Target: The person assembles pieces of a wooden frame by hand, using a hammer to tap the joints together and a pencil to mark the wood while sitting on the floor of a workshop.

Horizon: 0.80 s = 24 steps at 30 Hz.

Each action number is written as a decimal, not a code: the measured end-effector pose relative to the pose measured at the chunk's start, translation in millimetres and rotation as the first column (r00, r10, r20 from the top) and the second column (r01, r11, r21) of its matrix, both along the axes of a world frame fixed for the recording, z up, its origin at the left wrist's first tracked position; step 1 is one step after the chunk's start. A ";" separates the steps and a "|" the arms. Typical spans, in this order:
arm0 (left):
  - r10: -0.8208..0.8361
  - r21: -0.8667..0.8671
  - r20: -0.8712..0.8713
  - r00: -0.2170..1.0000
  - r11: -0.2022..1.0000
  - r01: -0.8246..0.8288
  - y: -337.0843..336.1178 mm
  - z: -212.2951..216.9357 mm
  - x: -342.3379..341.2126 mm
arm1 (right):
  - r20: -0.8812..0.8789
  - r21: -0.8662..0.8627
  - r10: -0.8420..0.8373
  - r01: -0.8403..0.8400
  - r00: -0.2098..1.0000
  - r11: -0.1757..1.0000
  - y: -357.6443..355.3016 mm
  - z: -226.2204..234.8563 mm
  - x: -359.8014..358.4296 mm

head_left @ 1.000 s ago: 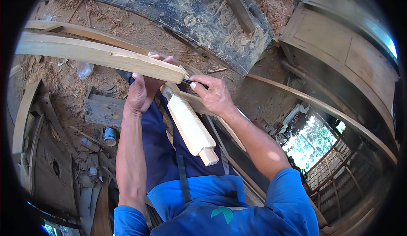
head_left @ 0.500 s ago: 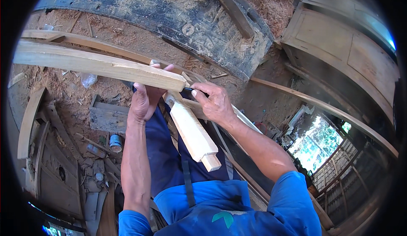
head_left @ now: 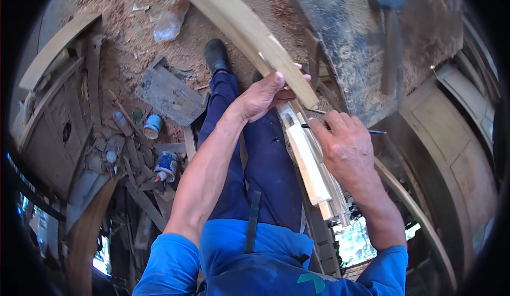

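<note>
My left hand is wrapped round a long pale wooden beam close to its near end. A slim black pen is pinched in my right hand, its tip pointing left below the beam's end. Under that tip lies a shorter squared wooden piece, with a rounded slot near its far end and a narrow tenon at its near end. More pale wooden strips lie along its right side, partly hidden by my right hand.
At the upper right, a hammer lies on a dusty dark bench top. A worn wooden box, a blue can and a glue bottle are on the littered ground at left. A panelled cabinet stands at right.
My view has turned, so the beam now slants down from the upper middle. The pen has shifted from the beam's end face to over the slotted piece and lies flatter.
</note>
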<state>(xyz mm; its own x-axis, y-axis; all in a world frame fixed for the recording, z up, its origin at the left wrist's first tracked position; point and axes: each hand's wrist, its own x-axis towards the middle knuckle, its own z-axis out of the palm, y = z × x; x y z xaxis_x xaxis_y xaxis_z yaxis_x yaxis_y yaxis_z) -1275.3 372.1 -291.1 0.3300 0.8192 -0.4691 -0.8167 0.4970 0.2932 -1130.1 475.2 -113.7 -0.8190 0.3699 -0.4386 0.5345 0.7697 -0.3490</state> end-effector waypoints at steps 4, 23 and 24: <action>-0.039 -0.059 0.023 0.999 0.997 0.040 -1.3 -8.6 -1.4 | 0.173 -0.165 0.478 -0.453 0.861 0.876 19.1 -27.5 -58.2; -0.043 -0.084 0.050 0.998 0.995 0.047 -5.9 -36.3 -9.0 | 0.528 -0.583 0.837 -0.654 0.144 0.481 -36.9 -106.6 -140.9; -0.047 -0.077 0.060 0.997 0.996 0.052 -4.1 -36.3 -8.8 | 0.535 -0.587 0.833 -0.647 0.143 0.487 -34.6 -108.3 -140.4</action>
